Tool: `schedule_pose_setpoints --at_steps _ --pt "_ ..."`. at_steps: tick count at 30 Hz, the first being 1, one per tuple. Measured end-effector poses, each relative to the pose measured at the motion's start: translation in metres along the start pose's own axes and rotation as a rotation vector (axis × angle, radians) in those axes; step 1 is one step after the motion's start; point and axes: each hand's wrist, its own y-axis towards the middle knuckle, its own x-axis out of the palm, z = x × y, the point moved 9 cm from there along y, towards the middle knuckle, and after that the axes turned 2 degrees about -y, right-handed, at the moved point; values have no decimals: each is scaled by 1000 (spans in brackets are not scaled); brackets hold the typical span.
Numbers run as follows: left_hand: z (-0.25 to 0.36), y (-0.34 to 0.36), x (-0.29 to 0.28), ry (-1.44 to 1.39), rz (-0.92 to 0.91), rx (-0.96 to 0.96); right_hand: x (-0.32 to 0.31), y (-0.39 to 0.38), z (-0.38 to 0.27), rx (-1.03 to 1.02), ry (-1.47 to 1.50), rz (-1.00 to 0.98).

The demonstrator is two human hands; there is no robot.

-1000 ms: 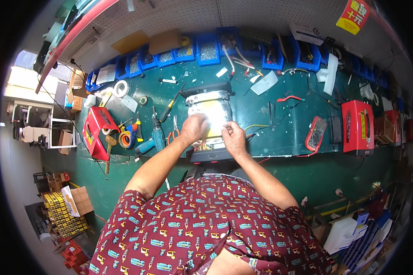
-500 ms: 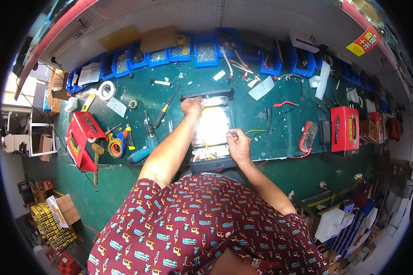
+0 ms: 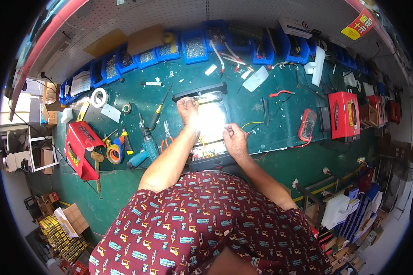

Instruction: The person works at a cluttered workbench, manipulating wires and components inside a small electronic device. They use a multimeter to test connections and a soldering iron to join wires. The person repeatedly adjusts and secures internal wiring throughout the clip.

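Before me on the green bench lies a boxy device with black end pieces (image 3: 200, 92); strong glare washes out its pale middle (image 3: 212, 120). Coloured wires (image 3: 209, 150) show inside its near end. My left hand (image 3: 188, 111) is at its far left corner, fingers curled together at the edge; what they grip is hidden. At the right edge, my right hand (image 3: 235, 140) pinches with thumb and forefinger, and anything between them is too small to name. A thin yellow wire (image 3: 252, 123) runs off to the right of that hand.
Left of the device lie red-handled pliers (image 3: 167, 137), a teal power drill (image 3: 147, 145), a screwdriver (image 3: 158, 114), a mallet (image 3: 97, 166) and a red metal cover (image 3: 82, 149). A red meter (image 3: 307, 125) and red box (image 3: 344, 117) stand right. Blue parts bins (image 3: 193, 48) line the back.
The view has shifted a little. My left hand has come slightly nearer along the device's left edge, its fingers more bunched. My right hand keeps its pinch at the right edge.
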Motion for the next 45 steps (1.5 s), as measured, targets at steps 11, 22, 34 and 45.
schedule_pose_setpoints --at_steps 11,22,34,45 --pt "25 -7 -10 -205 69 46 -2 1 -5 9 -20 -27" --pt "9 -24 -25 503 -334 -329 0 3 -13 9 -24 -82" --pt "13 -25 -2 696 -538 -496 2 2 -6 10 -33 -117" --pt "12 -24 0 690 -578 -536 3 2 -3 18 -16 -117"
